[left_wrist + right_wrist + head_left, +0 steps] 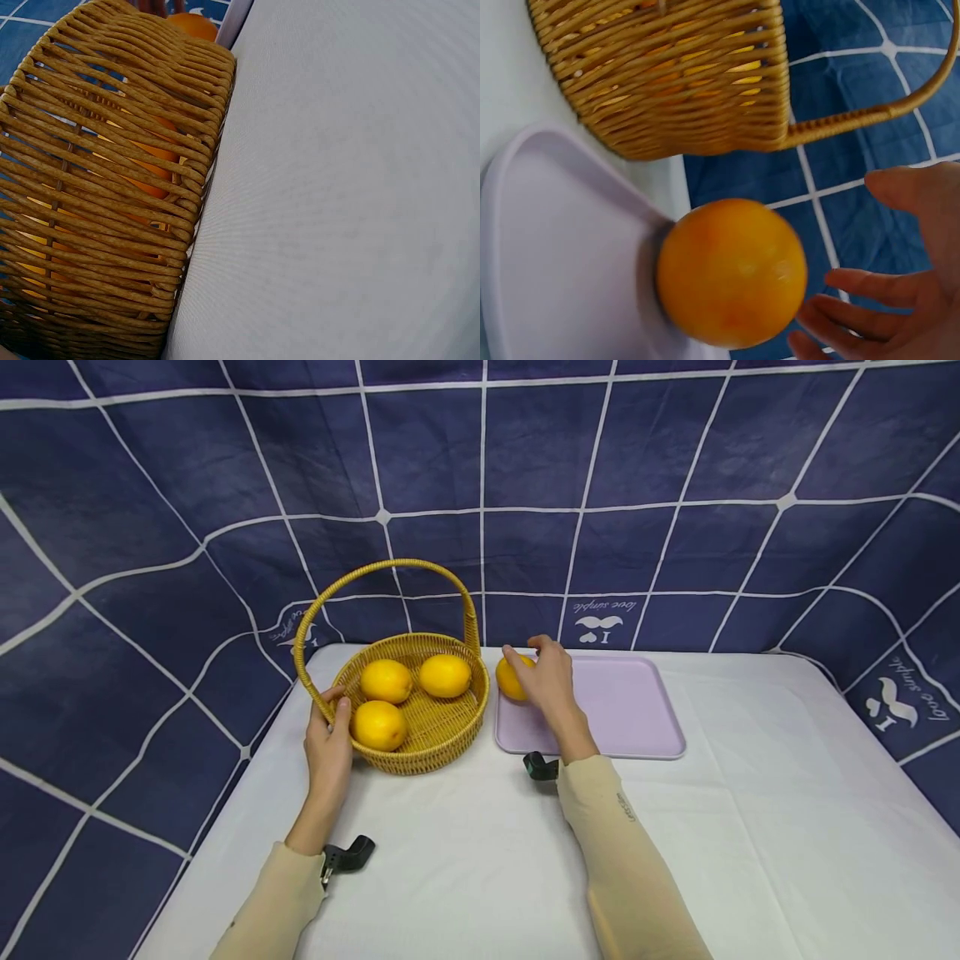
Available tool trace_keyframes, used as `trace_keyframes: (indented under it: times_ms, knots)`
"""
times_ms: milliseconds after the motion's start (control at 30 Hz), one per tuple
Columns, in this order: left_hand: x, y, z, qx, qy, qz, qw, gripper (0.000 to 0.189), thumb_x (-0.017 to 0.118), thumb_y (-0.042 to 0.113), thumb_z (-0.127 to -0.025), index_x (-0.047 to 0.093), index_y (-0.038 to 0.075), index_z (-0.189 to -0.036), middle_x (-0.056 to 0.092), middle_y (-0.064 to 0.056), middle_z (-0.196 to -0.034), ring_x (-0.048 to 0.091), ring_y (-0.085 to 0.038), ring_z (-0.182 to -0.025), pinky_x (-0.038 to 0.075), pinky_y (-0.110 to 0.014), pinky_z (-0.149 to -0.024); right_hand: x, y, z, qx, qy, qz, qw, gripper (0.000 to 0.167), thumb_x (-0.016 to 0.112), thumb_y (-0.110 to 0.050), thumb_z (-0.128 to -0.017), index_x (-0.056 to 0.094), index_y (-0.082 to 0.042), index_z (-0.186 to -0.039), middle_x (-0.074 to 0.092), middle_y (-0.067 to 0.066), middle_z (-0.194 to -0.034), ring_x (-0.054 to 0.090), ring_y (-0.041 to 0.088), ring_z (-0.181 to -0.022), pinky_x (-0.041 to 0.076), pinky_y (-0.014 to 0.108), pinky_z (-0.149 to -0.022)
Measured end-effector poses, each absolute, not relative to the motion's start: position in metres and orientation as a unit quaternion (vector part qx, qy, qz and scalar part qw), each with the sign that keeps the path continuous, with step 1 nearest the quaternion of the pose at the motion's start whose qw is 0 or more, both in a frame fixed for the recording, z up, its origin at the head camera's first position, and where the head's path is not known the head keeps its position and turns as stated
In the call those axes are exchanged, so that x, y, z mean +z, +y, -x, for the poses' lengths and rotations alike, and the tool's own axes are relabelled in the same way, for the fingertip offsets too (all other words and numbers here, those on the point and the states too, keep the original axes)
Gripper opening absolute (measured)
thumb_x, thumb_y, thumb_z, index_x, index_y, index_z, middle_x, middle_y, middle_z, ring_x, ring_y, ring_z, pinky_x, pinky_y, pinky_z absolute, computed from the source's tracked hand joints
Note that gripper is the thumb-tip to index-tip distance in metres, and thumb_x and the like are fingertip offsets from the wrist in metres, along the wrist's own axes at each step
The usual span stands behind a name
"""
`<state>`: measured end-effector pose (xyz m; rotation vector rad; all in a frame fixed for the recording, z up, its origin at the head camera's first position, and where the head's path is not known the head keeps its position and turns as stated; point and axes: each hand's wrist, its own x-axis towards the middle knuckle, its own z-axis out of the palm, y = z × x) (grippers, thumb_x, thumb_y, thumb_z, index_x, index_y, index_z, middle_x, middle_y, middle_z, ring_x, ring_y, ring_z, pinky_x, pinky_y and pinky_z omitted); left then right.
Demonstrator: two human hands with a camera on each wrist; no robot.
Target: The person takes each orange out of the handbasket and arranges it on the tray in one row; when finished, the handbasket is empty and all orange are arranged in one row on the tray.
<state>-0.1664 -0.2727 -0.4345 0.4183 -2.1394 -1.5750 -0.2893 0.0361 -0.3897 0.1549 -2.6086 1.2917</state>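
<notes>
A woven wicker basket (420, 762) with a tall arched handle stands on the left of the table, three oranges (445, 676) inside it. My left hand (328, 747) grips its left rim beside the foot of the handle; in the left wrist view the basket's woven wall (112, 187) fills the left side. Another orange (731, 274) rests at the near-basket end of a pale purple tray (622, 706). Over that end reaches my right hand (551, 681), thumb and fingers spread apart, with fingertips right at the orange's side in the right wrist view.
A white cloth (465, 868) covers the table. Dark blue fabric (540, 552) with white grid lines hangs behind and along both sides. The basket's handle (390, 562) arches high above its bowl, and the tray lies just right of the basket.
</notes>
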Motion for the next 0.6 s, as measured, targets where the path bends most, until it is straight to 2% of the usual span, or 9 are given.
trace_keyframes:
  times_ms: [300,600]
  knots:
    - [-0.434,-0.273,0.165,-0.573,-0.774,-0.154,0.221,0.049,0.046,0.047,-0.111,0.051,0.019,-0.151,0.051,-0.007,-0.156,0.044,-0.019,-0.143,0.03,-0.044,-0.123,-0.371,0.023,0.276,0.471,-0.861,-0.09,0.171,0.052,0.072,-0.038,-0.099,0.064,-0.001,-0.134,0.067,0.018,-0.13,0.061,0.035,-0.126,0.046,0.046,-0.111]
    - [-0.435,-0.273,0.166,-0.573,-0.773,-0.152,0.225,0.049,0.047,0.047,-0.111,0.051,0.019,-0.151,0.051,-0.008,-0.157,0.043,-0.02,-0.145,0.029,-0.045,-0.124,-0.363,0.002,0.262,0.471,-0.852,-0.136,0.182,0.045,0.074,-0.033,-0.096,0.067,-0.002,-0.128,0.068,0.016,-0.12,0.064,0.031,-0.113,0.05,0.042,-0.101]
